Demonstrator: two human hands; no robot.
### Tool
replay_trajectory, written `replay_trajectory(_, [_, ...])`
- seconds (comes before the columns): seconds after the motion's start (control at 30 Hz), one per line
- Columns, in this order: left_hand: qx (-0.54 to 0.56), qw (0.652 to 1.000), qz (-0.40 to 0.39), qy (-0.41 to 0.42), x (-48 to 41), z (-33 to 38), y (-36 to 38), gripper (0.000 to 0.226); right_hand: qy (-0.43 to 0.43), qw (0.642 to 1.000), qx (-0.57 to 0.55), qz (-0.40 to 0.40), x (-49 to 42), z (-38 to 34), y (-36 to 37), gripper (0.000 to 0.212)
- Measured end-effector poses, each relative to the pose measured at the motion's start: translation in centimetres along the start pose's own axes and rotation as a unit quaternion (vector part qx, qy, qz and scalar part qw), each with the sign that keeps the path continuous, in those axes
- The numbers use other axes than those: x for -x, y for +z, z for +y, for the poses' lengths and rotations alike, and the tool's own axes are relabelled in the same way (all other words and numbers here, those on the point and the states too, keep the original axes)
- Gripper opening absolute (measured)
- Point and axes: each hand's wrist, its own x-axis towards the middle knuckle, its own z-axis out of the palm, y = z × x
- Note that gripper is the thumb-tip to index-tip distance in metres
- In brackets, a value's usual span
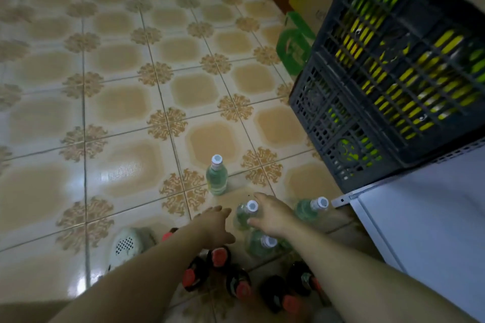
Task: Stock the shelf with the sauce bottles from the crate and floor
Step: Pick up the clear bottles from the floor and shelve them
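Sauce bottles (259, 242) are clustered on the tiled floor (118, 113), just beside the near corner of the white shelf (420, 217). One clear white-capped bottle (245, 215) is gripped by the right hand (271, 215), fingers curled round its shoulder. The left hand (217, 221) is held just beside it, fingers straight and loosely spread, nothing held. A lone clear bottle (216, 178) stands upright ahead, apart from the rest. Dark red-capped bottles (219, 255) are packed beneath the forearms. Stacked grey crates (367, 86) are set against the shelf's far edge, closing the right side. Wide open floor is seen left and ahead. A white perforated object (126, 244) lies near the left forearm.
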Motion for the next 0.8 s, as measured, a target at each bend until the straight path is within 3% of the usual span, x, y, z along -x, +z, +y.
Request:
replay_trajectory(0.2, [0.04,0.999,-0.022,-0.009,-2.6,-0.5,1.9,0.086,-0.024,0.994,0.09,0.05,-2.0,0.0,1.6,0.039])
replay_trajectory(0.43, [0.087,0.995,0.045,0.017,-0.7,0.3,-0.7,0.103,-0.072,0.983,-0.031,0.165,3.0,-2.6,-2.6,0.04])
replay_trajectory(0.57, [0.158,0.978,0.105,0.091,4.0,2.2,-4.6,0.113,-0.149,0.923,-0.149,0.322,8.7,-5.8,-8.4,0.038])
replay_trajectory(0.8, [0.352,0.887,0.186,0.234,17.6,7.8,-12.1,0.082,-0.224,0.781,-0.282,0.51,20.4,-13.1,-18.8,0.036])
